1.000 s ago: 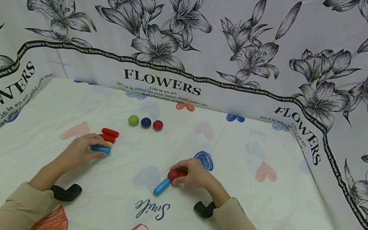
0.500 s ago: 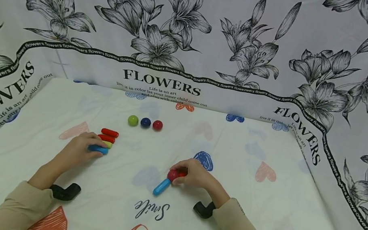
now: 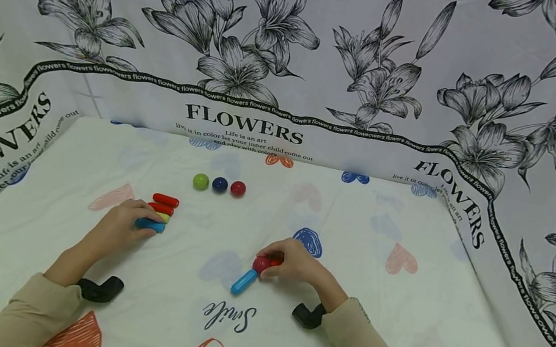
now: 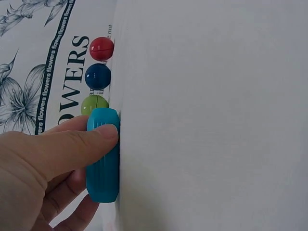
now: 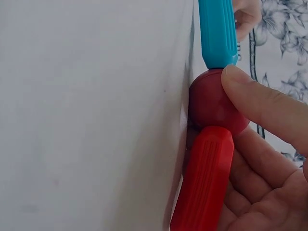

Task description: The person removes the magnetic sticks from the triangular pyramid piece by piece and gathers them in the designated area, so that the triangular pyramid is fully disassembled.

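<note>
My left hand [image 3: 120,225] pinches a blue ribbed stick [image 4: 102,166] between thumb and fingers, close against the white tablecloth. Just beyond that stick lie a yellow stick [image 3: 161,217] and two red sticks [image 3: 165,200], partly covered by the fingers. Farther right, my right hand [image 3: 296,262] holds a dark red ball [image 5: 211,102], the thumb on its side. A second blue stick [image 5: 218,36] meets the ball end-on and points toward the near left in the head view. On the ball's other side a red stick [image 5: 204,180] touches it, mostly hidden by the hand in the head view.
A green ball [image 3: 201,181], a dark blue ball [image 3: 220,185] and another red ball [image 3: 238,189] stand in a row farther back. Behind the tablecloth [image 3: 337,345] rises a flower-printed cloth [image 3: 320,94]. Black wrist mounts [image 3: 101,289] stick out by both sleeves.
My left hand has shifted the blue stick slightly left and then a touch back right, beside the yellow one. The right hand, with the ball and its sticks, has stayed still.
</note>
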`<action>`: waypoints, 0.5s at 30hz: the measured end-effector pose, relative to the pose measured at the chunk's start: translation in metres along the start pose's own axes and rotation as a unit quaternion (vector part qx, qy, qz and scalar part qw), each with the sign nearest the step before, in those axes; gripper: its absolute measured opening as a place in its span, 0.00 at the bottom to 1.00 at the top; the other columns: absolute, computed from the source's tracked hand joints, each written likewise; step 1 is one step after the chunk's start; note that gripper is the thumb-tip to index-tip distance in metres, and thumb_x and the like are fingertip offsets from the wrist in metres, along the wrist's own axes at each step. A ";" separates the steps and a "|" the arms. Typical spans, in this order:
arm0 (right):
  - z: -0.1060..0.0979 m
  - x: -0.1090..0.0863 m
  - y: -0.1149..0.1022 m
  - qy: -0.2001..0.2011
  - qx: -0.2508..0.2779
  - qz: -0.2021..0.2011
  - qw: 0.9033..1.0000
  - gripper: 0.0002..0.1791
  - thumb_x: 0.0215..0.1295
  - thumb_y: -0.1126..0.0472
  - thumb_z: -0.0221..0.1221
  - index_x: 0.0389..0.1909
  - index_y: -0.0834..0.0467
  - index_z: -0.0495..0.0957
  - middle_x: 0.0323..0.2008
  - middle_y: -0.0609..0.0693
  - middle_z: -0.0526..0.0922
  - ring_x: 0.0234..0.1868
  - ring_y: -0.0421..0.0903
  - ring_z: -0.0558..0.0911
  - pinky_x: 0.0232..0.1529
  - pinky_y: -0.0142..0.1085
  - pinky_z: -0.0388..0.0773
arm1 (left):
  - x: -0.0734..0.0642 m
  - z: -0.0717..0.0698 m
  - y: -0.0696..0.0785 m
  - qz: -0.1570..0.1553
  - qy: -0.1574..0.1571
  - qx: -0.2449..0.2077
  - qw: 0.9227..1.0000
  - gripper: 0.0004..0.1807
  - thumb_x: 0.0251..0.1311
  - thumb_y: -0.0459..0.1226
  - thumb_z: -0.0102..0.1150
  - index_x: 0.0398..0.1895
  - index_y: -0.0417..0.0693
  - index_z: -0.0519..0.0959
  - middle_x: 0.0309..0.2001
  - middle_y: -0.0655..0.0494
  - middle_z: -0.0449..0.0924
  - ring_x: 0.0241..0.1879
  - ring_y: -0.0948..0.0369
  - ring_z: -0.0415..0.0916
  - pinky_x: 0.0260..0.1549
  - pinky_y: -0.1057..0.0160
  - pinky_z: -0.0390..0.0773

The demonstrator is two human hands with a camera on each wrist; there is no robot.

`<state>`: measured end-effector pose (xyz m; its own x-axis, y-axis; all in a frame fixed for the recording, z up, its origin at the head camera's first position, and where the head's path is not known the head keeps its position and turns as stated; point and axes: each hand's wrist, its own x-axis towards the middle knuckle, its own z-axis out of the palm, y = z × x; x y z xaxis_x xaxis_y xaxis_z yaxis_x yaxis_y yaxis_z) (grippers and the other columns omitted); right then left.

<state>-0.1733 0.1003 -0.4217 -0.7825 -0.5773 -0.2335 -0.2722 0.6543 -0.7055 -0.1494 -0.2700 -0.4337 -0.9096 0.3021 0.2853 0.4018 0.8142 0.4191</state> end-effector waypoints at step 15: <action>0.000 0.001 0.006 0.011 0.047 -0.008 0.999 0.18 0.51 0.63 0.71 0.45 0.57 0.84 0.44 0.53 0.86 0.41 0.42 0.77 0.44 0.29 0.79 | -0.001 0.001 0.010 0.032 0.036 -0.015 0.999 0.14 0.41 0.28 0.74 0.35 0.44 0.86 0.39 0.47 0.84 0.41 0.49 0.78 0.40 0.58 0.81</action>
<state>-0.1760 0.1038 -0.4264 -0.7907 -0.5761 -0.2073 -0.2322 0.5955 -0.7691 -0.1446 -0.2619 -0.4313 -0.8724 0.3154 0.3733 0.4628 0.7787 0.4236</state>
